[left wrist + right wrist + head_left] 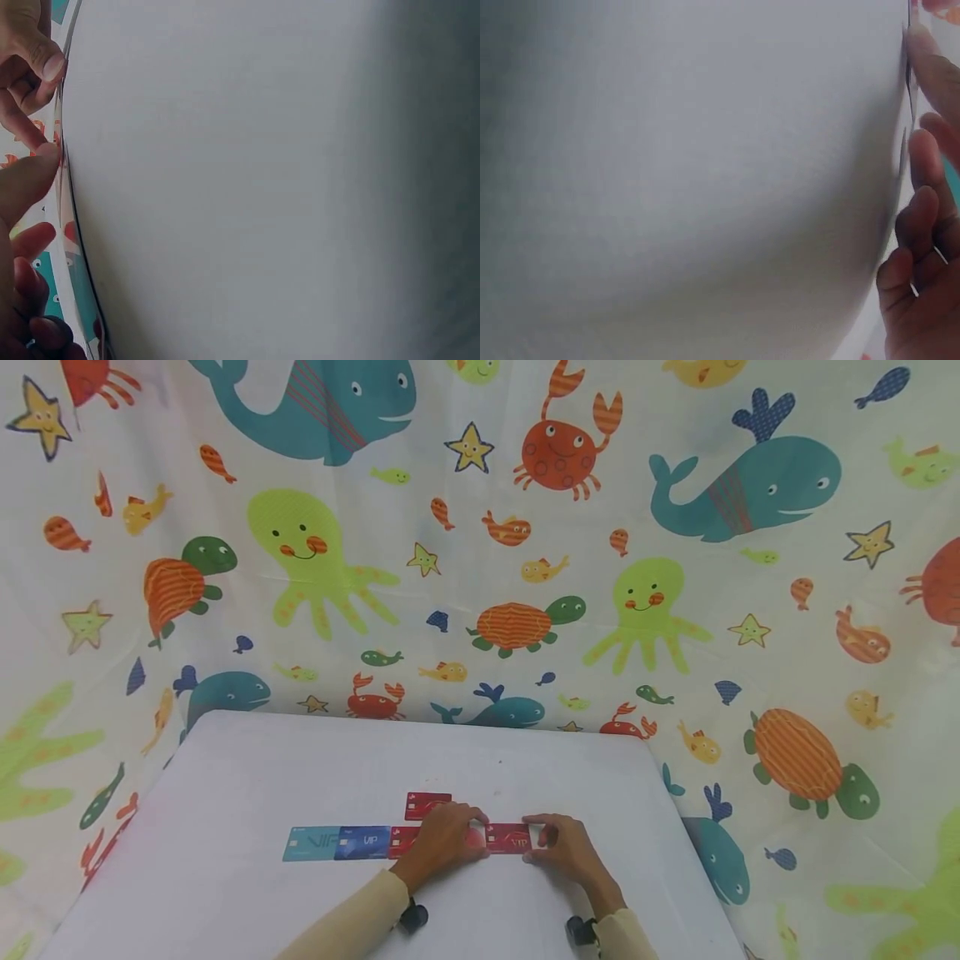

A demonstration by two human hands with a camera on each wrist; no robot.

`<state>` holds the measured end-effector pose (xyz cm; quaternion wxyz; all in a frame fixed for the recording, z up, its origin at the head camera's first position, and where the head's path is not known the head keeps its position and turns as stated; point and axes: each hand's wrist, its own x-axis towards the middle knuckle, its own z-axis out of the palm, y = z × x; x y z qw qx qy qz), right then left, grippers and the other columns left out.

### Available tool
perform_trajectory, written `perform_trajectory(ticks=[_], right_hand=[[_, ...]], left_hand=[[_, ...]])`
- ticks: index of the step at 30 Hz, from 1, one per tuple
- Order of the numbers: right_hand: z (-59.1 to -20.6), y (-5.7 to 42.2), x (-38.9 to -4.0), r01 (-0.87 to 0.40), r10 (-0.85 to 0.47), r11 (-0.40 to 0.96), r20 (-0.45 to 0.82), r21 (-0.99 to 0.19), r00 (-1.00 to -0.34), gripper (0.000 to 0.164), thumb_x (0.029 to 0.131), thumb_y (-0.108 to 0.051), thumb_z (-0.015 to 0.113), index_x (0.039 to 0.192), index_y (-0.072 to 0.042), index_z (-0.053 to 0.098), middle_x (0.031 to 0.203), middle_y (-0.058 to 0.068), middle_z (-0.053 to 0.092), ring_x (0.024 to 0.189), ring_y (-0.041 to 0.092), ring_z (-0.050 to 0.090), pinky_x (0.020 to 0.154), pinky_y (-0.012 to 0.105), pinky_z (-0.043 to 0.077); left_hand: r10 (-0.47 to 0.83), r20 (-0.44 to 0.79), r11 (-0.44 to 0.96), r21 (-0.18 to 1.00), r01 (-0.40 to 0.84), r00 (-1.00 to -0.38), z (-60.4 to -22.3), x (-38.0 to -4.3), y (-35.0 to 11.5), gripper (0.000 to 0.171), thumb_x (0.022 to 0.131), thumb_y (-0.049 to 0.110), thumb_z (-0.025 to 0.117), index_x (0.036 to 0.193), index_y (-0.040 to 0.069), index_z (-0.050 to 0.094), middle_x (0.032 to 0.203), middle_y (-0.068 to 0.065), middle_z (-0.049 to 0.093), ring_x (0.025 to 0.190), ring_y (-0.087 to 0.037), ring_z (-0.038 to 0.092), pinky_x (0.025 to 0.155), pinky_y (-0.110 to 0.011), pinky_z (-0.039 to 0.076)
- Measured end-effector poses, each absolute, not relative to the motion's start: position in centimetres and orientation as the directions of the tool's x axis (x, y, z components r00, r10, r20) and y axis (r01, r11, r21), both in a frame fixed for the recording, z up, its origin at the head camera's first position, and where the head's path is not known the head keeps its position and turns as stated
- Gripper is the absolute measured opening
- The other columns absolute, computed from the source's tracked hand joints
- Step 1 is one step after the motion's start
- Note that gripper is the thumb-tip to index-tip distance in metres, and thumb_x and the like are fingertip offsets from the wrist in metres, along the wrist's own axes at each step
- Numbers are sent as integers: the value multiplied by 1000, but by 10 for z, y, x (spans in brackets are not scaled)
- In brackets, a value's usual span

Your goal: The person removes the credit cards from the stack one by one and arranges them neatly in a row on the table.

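Flat cards form a row on the white table. From the left come a teal VIP card (311, 843), a blue VIP card (363, 842) and a red card (402, 841). Another red card (475, 838) lies mostly beneath my left hand (444, 837), whose thumb and index finger hold its long edges near the right end. At the row's right end, my right hand (566, 847) grips the red VIP card (510, 838) by its right corners. One more red card (426, 804) lies above the row, partly covered by the left hand.
The white table (225, 777) extends around the cards on all sides. Behind its far edge hangs a curtain (450, 593) printed with sea animals. Dark wrist devices (412, 917) sit under both wrists. Both wrist views mostly show the pale tabletop (225, 180).
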<state>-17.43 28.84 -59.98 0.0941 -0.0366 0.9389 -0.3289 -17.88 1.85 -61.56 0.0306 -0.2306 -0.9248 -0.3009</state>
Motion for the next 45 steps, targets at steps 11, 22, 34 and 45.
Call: perform_trajectory(ticks=[11, 22, 34, 45], right_hand=[[-597, 280, -171, -52, -118, 756, -57, -652, -991, 53, 80, -27, 95, 130, -25, 77, 82, -7, 63, 78, 11, 54, 69, 22, 45], [-599, 254, -168, -141, -196, 713, -3, -686, -981, 49, 84, -28, 93, 129, -28, 77, 84, -8, 63, 78, 8, 54, 68, 18, 48], [-602, 232, -170, -166, -257, 708, -31, -687, -966, 46, 84, -30, 92, 128, -28, 78, 87, -9, 66, 78, 7, 57, 71, 18, 52], [-602, 226, -170, -160, -275, 742, -78, -651, -958, 41, 83, -31, 93, 122, -27, 80, 88, -11, 66, 78, 10, 58, 70, 19, 53]], left_hand=[[355, 192, 663, 639, 390, -915, -615, -174, -10, 50, 79, 48, 92, 122, 27, 77, 117, 9, 77, 105, -12, 68, 92, -45, 59], [306, 161, 725, 600, 339, -938, -610, -168, -32, 59, 75, 47, 95, 126, 24, 77, 121, 9, 78, 117, -19, 70, 101, -51, 58], [303, 124, 730, 608, 313, -945, -614, -160, -42, 60, 75, 55, 91, 126, 26, 76, 119, 9, 78, 113, -18, 69, 102, -54, 55], [299, 142, 743, 586, 324, -944, -612, -157, -41, 52, 75, 48, 94, 119, 26, 78, 112, 9, 79, 108, -17, 70, 100, -51, 55]])
